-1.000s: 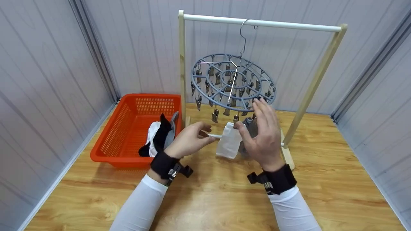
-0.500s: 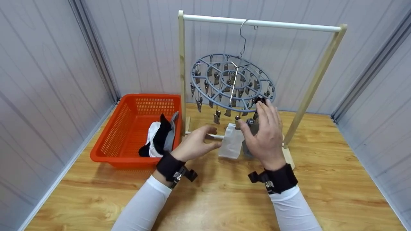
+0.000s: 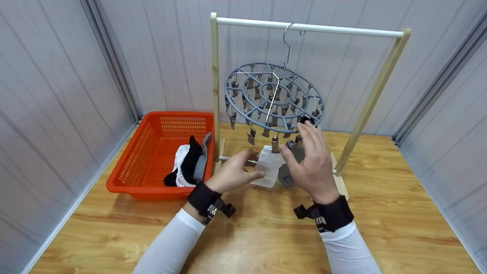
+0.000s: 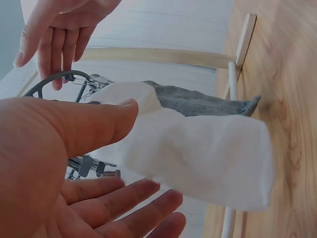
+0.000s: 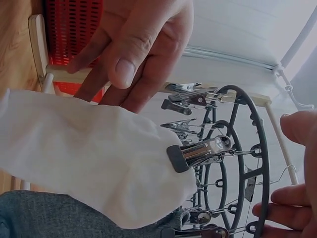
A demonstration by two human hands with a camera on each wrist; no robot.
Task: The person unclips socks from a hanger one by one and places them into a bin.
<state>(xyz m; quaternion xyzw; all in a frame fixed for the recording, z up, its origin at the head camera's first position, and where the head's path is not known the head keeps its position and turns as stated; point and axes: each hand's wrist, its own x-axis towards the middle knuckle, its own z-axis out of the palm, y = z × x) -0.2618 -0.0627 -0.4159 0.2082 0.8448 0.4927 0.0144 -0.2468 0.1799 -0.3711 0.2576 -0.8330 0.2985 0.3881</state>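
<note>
A white sock (image 3: 267,169) hangs from a metal clip (image 5: 200,152) on the round grey clip hanger (image 5: 264,144). Behind it and to its right hangs a grey sock (image 4: 190,101), partly hidden by my right hand in the head view. My left hand (image 3: 236,173) is at the white sock's left side, thumb and fingers apart; whether it touches the cloth I cannot tell. My right hand (image 3: 314,163) is raised by the hanger's near right rim, fingers extended and gripping nothing. Contact between those fingertips and the rim is unclear.
The hanger hooks over the white bar (image 3: 342,31) of a wooden-legged rack (image 3: 374,101). An orange basket (image 3: 152,189) stands left of the rack, holding white, black and grey socks (image 3: 190,163). Several other clips dangle from the hanger. Panelled walls surround the wooden tabletop (image 3: 266,236).
My left hand has moved right, to the white sock. The hanger and its socks have swung slightly, first right and then back left. My right hand has barely shifted.
</note>
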